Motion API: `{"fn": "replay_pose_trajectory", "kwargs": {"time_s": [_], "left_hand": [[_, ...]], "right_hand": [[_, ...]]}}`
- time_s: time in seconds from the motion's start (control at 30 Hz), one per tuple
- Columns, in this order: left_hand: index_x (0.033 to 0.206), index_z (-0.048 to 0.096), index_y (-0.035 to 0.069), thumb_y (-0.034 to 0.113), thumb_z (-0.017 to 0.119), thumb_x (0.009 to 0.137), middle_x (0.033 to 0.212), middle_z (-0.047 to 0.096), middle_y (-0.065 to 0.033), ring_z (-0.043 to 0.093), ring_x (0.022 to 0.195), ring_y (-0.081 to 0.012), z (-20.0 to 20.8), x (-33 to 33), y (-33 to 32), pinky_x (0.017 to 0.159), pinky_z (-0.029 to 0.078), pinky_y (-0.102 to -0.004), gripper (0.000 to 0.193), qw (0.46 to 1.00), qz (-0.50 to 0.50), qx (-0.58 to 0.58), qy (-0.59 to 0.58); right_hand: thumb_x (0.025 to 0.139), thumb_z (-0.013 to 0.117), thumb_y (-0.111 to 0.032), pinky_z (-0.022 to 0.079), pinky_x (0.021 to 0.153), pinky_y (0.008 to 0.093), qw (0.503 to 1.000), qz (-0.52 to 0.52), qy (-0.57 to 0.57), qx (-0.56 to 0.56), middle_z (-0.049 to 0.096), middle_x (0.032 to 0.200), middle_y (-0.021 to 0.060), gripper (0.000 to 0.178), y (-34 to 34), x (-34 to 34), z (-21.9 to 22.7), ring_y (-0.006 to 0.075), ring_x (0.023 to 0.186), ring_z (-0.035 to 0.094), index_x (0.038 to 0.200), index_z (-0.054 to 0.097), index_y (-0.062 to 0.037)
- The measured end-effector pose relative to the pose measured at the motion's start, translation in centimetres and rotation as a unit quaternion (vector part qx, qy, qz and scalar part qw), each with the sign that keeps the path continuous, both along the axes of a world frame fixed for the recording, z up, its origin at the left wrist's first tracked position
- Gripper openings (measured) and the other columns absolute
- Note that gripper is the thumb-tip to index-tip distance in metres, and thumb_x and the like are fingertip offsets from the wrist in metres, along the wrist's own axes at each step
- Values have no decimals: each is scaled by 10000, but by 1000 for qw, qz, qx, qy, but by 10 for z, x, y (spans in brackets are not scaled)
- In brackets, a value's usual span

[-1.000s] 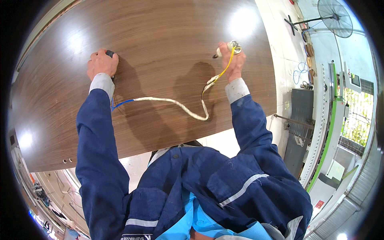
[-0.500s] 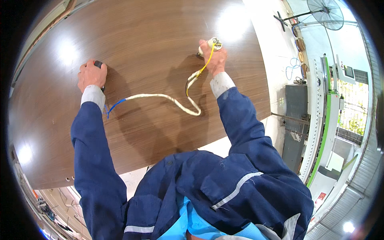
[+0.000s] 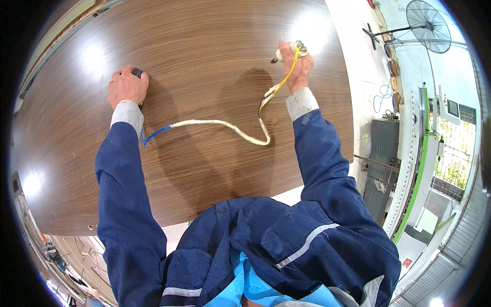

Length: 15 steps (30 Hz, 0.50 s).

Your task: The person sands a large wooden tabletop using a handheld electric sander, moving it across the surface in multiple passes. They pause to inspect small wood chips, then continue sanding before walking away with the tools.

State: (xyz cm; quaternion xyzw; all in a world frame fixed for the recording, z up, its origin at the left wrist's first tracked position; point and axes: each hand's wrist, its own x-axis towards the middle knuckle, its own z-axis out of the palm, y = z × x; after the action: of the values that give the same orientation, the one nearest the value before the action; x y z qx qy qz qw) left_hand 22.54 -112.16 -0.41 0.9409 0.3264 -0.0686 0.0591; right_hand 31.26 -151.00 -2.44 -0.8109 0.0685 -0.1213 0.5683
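Observation:
My left hand lies over a black object with a red part, its fingers closed round it on the brown board; most of the object is hidden under the palm. Farther off at the right, my right hand grips an off-white piece with a round, partly grey end and a dark tip poking out on the left; its kind is unclear. A yellow wire leaves that end and joins an off-white sleeved cable. The cable curves left across the board to a blue end beside my left sleeve.
A wood-grain board spans the space before me, up to my body. To the right stand a grey cabinet, a long machine with a green edge and a wall fan. Cables and clutter lie at the lower left.
Both hands and the cable sit farther right in the picture, as the whole view has shifted. My right hand has gone slightly farther away, still gripping the off-white piece.

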Motion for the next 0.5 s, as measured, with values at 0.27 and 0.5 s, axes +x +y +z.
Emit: {"fn": "replay_pose_trajectory", "kwargs": {"time_s": [0.27,0.5], "left_hand": [[1424,616,220,457,634,935,1515,529,-116,535,1371,-348,5,18,3,1105,490,-502,543,1000,-2,-14,15],[1424,617,224,439,631,932,1508,533,-119,533,1372,-347,4,25,6,1112,481,-502,537,1000,0,-9,1]], "right_hand": [[898,811,-254,531,731,329,999,21,-22,-38,731,825,43,248,7,26,-3,138,758,644,914,774,-9],[884,835,-234,540,752,328,999,4,33,-19,741,845,33,219,18,50,-4,137,776,662,906,771,-25]]}}
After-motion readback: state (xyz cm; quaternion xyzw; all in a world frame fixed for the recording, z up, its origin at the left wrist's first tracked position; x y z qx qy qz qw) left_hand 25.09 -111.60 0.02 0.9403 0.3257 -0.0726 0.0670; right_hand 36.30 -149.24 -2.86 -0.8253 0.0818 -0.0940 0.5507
